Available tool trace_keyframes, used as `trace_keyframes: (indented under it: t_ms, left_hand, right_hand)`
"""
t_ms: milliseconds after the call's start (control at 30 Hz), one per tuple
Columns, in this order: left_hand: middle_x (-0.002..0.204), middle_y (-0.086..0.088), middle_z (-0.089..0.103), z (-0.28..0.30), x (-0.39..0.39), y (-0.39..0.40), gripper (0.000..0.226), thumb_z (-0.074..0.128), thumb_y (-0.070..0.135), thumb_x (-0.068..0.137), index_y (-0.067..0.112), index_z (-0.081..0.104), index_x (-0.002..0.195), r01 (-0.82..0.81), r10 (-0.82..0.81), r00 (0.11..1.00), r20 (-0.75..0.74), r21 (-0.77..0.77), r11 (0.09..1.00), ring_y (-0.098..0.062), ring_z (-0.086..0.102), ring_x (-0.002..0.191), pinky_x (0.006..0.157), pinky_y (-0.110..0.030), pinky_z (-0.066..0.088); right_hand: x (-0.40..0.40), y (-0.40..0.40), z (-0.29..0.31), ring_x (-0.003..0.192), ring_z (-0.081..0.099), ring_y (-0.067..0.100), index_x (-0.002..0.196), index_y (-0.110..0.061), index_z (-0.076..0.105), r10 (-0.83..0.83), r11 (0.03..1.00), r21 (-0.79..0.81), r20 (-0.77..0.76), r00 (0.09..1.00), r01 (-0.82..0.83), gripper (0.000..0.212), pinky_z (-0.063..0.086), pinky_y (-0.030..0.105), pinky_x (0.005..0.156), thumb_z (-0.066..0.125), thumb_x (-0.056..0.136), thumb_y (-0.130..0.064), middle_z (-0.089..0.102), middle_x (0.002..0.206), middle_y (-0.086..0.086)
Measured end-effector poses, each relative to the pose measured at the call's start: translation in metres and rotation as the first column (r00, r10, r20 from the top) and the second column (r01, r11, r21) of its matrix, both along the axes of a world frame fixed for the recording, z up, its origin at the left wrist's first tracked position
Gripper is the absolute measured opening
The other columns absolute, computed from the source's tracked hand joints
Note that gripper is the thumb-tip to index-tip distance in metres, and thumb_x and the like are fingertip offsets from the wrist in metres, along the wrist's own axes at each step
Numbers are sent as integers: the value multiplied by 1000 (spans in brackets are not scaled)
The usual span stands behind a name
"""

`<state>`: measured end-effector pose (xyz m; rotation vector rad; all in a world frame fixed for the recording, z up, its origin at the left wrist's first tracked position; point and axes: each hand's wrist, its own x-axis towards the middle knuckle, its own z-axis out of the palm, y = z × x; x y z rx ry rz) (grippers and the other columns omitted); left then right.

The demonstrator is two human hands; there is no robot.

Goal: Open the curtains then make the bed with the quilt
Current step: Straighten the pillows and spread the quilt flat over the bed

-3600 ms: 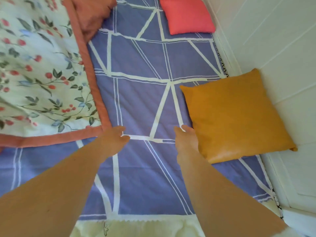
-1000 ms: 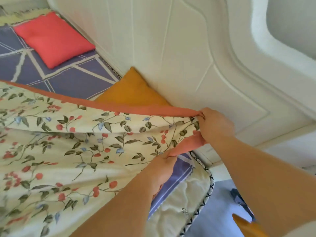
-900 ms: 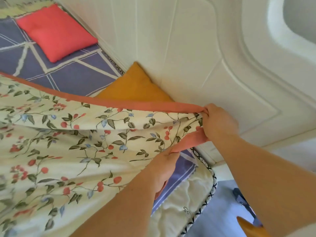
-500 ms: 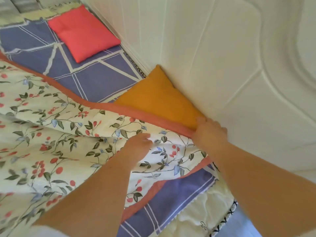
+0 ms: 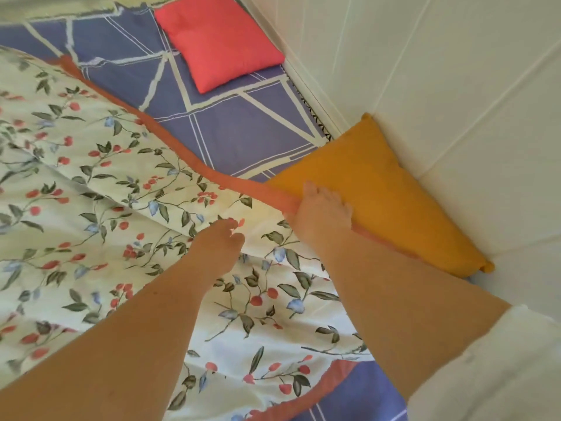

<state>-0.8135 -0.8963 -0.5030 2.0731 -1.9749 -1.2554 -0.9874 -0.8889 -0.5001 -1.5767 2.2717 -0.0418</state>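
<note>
A cream floral quilt point(image 5: 100, 208) with an orange-red border lies spread over the bed's purple sheet point(image 5: 236, 129). My right hand point(image 5: 318, 208) rests on the quilt's border where it meets an orange cushion point(image 5: 391, 189), fingers spread over the edge; whether it grips the fabric is unclear. My left hand point(image 5: 221, 238) hovers or rests on the quilt's middle with its fingers loosely curled, holding nothing I can see. No curtains are in view.
A red cushion point(image 5: 218, 38) lies on the purple sheet near the far end. A white panelled headboard or wall point(image 5: 440, 71) runs along the right side, with the orange cushion leaning against it. My white sleeve point(image 5: 501, 375) shows at the lower right.
The quilt corner, held up by both hands a second ago, now lies flat on the bed. My left hand has let go and my right hand presses the border by the orange cushion.
</note>
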Motion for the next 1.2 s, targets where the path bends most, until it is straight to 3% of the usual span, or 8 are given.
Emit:
trace_keyframes:
  t_ms: [133,233,433,633,733,867,1000,1200]
  left_hand:
    - [142,-6,45,-13,-8,-22,71,51,46,87,24,19,147,-290,310,930,-199,122,949,-30,48,124,97,-43,45]
    - [128,-7,50,-4,-24,-38,95,58,70,69,25,21,145,-466,543,798,-260,304,831,-34,57,108,69,-41,57]
    - [108,-13,60,13,-44,-87,27,62,27,80,10,54,100,-574,673,677,-298,359,736,-34,65,90,67,-49,59]
    - [81,-2,53,80,-107,-157,42,46,23,87,3,57,122,-485,355,797,-489,-169,858,-14,50,64,69,-31,49]
    - [97,-4,66,117,-157,-176,51,46,44,86,16,52,128,-344,221,690,-690,-43,938,-18,58,82,83,-39,50]
    - [148,16,37,99,-182,-164,70,37,67,85,31,28,145,47,98,746,-659,198,979,-14,46,127,101,-45,33]
    - [147,11,40,43,-172,-131,54,40,51,92,26,39,140,-32,168,753,-636,220,975,-10,45,128,103,-37,32]
    - [143,-5,41,-6,-135,-64,42,44,24,94,18,44,136,-192,81,947,-310,-347,918,-19,36,131,101,-21,25]
  right_hand:
    - [1,-2,-3,78,55,21,98,-27,57,97,995,22,-5,995,-97,12,32,39,78,49,89,-27,57,78,-6]
    - [-2,7,6,70,52,22,85,-30,58,290,935,-246,107,951,-257,17,37,34,68,47,92,-20,50,75,-5]
    - [-12,31,36,43,51,27,93,-13,74,526,698,-573,4,850,-429,15,38,26,41,69,80,-10,57,65,11]
    - [-55,6,63,78,55,22,119,-23,64,235,842,-540,333,913,-20,28,44,30,62,49,95,-22,59,86,4]
    - [-87,-22,68,87,60,25,122,-22,56,25,832,-506,444,896,228,30,51,36,76,44,94,-18,61,104,10]
    - [-112,-21,42,94,61,30,120,-19,50,-92,953,-240,345,934,183,31,52,44,81,44,90,-14,61,108,10]
    - [-118,-4,13,99,58,31,135,-22,36,-173,973,-123,175,969,196,50,51,45,81,51,87,-15,57,111,8]
    - [-131,-3,6,111,54,30,146,-28,17,-240,945,-189,149,959,266,68,41,36,75,52,88,-23,50,130,8]
